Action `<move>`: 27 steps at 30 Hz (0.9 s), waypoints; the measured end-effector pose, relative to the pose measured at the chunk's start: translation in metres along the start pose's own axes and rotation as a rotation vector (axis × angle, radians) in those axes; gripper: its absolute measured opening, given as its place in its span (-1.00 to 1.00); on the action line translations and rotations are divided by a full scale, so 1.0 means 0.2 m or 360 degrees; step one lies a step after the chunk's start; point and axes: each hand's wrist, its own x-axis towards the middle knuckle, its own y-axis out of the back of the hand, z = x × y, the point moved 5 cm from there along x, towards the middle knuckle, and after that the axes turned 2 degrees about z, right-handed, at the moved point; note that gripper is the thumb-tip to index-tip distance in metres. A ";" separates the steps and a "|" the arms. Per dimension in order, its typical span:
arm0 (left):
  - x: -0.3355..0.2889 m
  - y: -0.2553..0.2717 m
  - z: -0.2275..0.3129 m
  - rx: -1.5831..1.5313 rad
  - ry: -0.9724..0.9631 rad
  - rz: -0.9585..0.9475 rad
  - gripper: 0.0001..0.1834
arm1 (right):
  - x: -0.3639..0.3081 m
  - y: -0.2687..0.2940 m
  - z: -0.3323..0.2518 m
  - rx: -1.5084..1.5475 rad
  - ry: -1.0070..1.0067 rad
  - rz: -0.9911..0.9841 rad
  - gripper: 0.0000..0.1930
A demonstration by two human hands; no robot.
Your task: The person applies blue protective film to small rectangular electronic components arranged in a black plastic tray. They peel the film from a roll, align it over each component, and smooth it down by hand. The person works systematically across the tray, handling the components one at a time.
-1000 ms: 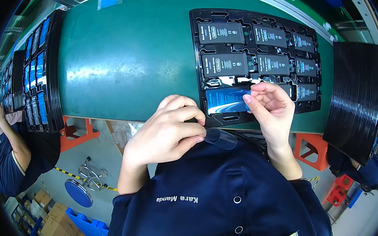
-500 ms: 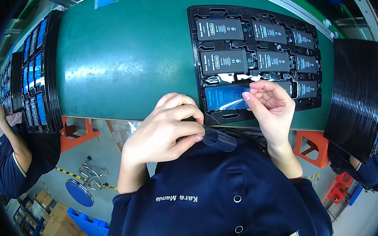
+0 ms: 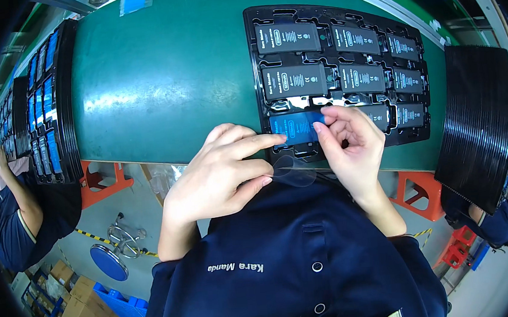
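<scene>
A black plastic tray (image 3: 253, 68) holds flat dark-grey battery packs (image 3: 293, 82) in rows of pockets. Over the battery in the near-left pocket lies a translucent blue film (image 3: 301, 129). My right hand (image 3: 355, 149) pinches the right end of this film between thumb and index finger. From the left, my left hand (image 3: 222, 173) reaches in, its index fingertip on the film's lower left part. Its thumb and bent fingers hold a clear curled plastic sheet (image 3: 296, 174), which hangs at the tray's near edge.
Tall stacks of black trays stand at the right end (image 3: 475, 127) and left end (image 3: 68, 102) of the green table (image 3: 155, 64). Co-workers sit at both sides. A blue round stool (image 3: 108, 262) and orange stools (image 3: 417, 195) are on the floor.
My left index finger has stretched out onto the blue film. The film now lies flatter over the battery, and my right hand has shifted slightly left. The clear sheet has turned.
</scene>
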 end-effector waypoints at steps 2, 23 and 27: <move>0.00 0.01 0.00 -0.0001 -0.0016 0.0014 -0.90 | -0.01 0.01 -0.06 -0.0252 0.0287 0.0135 -0.63; 0.07 0.07 0.11 -0.0372 -0.0482 0.0566 -0.87 | 0.05 -0.08 -0.08 0.0713 -0.0149 -0.0757 -0.57; 0.06 0.06 0.08 -0.0663 -0.0437 0.0676 -0.86 | -0.01 -0.11 -0.06 0.1449 -0.0591 -0.1046 -0.52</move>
